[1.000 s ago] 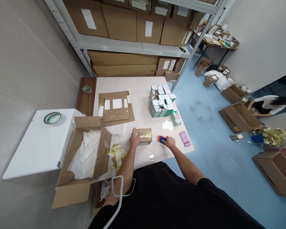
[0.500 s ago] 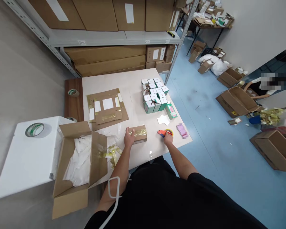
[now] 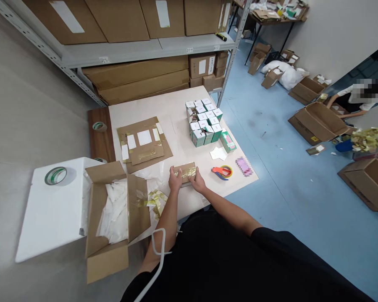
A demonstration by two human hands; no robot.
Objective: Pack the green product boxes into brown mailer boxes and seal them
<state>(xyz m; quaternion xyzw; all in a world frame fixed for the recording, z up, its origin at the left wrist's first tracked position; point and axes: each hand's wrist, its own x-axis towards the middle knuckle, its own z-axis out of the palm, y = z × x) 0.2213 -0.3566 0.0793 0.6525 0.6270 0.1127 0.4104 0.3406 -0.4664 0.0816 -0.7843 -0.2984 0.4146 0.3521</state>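
Observation:
A small brown carton (image 3: 185, 171) wrapped in yellowish tape lies near the front edge of the pale table (image 3: 176, 105). My left hand (image 3: 175, 183) grips its left end, fingers curled over the top. My right hand (image 3: 197, 183) grips its right end. An orange and blue tape dispenser (image 3: 221, 171) lies on the table just right of the carton, apart from both hands. A stack of small green and white boxes (image 3: 204, 122) stands further back on the right.
Flattened cardboard (image 3: 143, 143) lies at the table's left. An open carton (image 3: 111, 214) with white bags sits front left, beside a white board (image 3: 50, 209) holding a tape roll (image 3: 55, 175). Shelving with big boxes stands behind. Another person (image 3: 355, 100) crouches among cartons far right.
My right hand let go of the tape dispenser, which now lies on the table, and moved left onto the small carton. My left hand stayed on the carton.

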